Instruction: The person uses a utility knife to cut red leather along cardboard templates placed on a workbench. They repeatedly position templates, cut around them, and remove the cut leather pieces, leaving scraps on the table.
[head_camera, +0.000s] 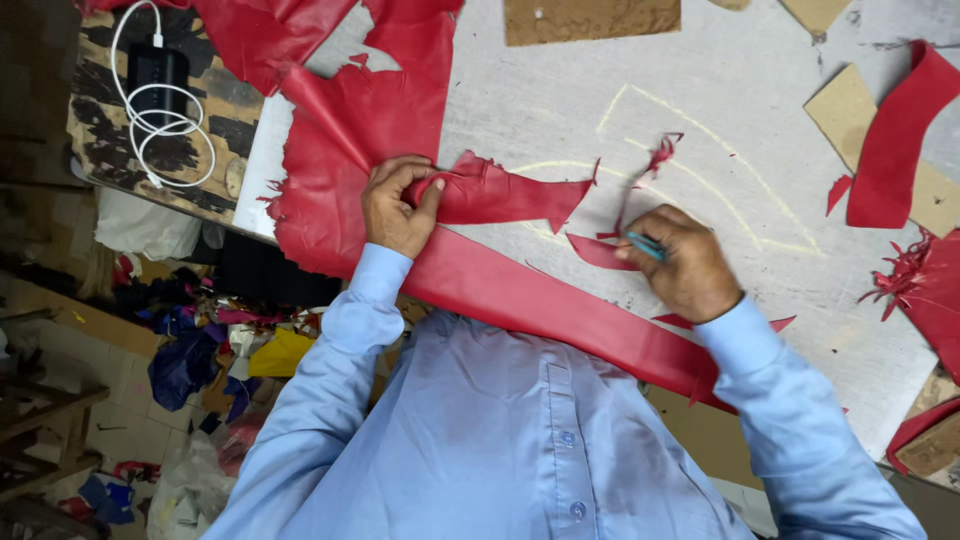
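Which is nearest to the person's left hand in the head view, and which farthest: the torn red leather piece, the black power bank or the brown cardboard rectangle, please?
From the left hand:
1. Torn red leather piece, pinched in it.
2. Black power bank, upper left on the worn board.
3. Brown cardboard rectangle, at the top edge; nearly as far, hard to separate.

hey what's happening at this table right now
A person in a light blue shirt is working red leather on a grey worktable. The left hand pinches a jagged red leather offcut. The right hand grips a small teal-handled tool beside a long red leather strip. More red scraps and cardboard pieces lie around.
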